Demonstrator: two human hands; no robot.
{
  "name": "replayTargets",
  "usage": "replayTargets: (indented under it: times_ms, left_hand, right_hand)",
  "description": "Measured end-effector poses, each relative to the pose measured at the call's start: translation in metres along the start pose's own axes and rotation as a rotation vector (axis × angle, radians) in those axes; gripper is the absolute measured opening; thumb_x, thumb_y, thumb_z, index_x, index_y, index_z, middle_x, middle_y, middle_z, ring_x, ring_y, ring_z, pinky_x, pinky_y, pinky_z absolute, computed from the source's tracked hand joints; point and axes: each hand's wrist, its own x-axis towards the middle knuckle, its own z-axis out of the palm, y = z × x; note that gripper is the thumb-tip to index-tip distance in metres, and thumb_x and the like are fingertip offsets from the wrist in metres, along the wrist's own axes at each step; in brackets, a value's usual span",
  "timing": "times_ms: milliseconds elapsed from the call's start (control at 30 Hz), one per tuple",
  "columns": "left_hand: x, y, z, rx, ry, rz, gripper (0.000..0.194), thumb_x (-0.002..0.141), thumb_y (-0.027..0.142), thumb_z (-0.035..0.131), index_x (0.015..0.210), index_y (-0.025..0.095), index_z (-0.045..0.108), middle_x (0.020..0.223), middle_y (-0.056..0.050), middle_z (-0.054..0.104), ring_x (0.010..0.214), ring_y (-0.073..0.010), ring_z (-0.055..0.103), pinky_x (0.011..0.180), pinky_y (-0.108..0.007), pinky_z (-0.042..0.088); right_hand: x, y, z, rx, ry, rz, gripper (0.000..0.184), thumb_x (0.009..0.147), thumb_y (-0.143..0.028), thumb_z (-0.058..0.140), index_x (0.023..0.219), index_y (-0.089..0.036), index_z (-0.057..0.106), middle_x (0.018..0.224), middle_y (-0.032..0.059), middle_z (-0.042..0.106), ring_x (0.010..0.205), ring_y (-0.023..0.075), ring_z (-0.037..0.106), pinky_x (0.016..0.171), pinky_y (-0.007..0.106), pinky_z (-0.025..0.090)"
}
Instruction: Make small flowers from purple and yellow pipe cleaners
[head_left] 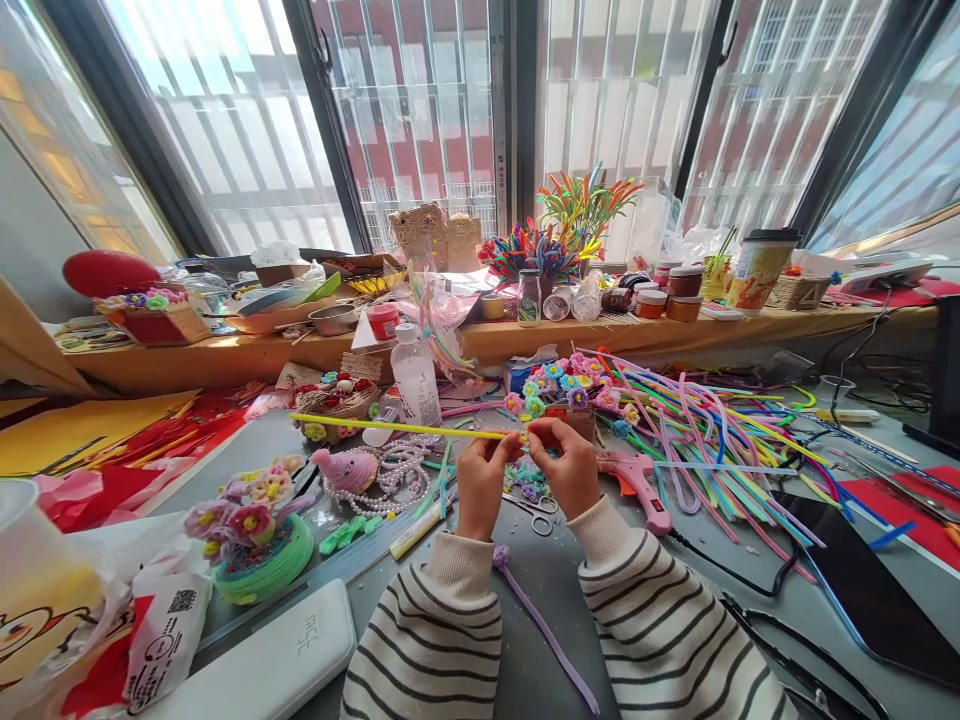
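My left hand (480,480) and my right hand (566,462) are raised above the grey table (540,570), both pinched on a long yellow pipe cleaner (390,427). The stem sticks out far to the left from my fingers. Its right end is curled between my fingertips. Scissors (534,512) lie on the table just under my hands. A purple pipe cleaner flower (536,620) lies between my striped sleeves.
A heap of coloured pipe cleaners (712,430) spreads to the right, beside a pink glue gun (637,485). A plastic bottle (415,378), a pearl string (390,485), flower baskets (255,540), a white power bank (262,660) and a dark tablet (862,590) surround my hands. Jars and cups line the windowsill.
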Motion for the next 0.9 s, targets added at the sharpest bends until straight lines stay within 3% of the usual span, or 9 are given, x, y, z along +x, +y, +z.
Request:
replayTargets:
  times_ms: [233, 633, 900]
  left_hand:
    - [0.0018, -0.0016, -0.0029, 0.063, 0.033, 0.012, 0.021, 0.062, 0.032, 0.055, 0.070, 0.013, 0.057, 0.063, -0.002, 0.059, 0.058, -0.0132, 0.056, 0.056, -0.025, 0.045]
    - [0.0013, -0.0028, -0.0015, 0.078, 0.028, 0.059, 0.018, 0.062, 0.031, 0.055, 0.068, 0.015, 0.057, 0.061, -0.001, 0.057, 0.057, -0.0119, 0.054, 0.054, -0.022, 0.043]
    - [0.0030, -0.0042, -0.0040, -0.071, 0.069, 0.009, 0.018, 0.061, 0.029, 0.056, 0.071, 0.014, 0.056, 0.064, 0.000, 0.058, 0.063, -0.0120, 0.055, 0.063, -0.026, 0.046]
  right_hand:
    - [-0.0008, 0.0009, -0.0009, -0.173, -0.061, -0.163, 0.015, 0.069, -0.013, 0.044, 0.076, -0.018, 0.056, 0.072, 0.0032, 0.057, 0.064, 0.0139, 0.051, 0.063, 0.025, 0.041]
    - [-0.0004, 0.0021, -0.0004, -0.330, -0.116, -0.248, 0.013, 0.068, -0.013, 0.045, 0.071, -0.019, 0.056, 0.066, 0.0028, 0.053, 0.066, 0.0157, 0.049, 0.063, 0.026, 0.038]
    - [-0.0001, -0.0015, -0.0013, 0.014, -0.096, -0.078, 0.018, 0.072, -0.020, 0.045, 0.085, -0.020, 0.058, 0.078, 0.0037, 0.058, 0.069, 0.0144, 0.054, 0.061, 0.025, 0.043]
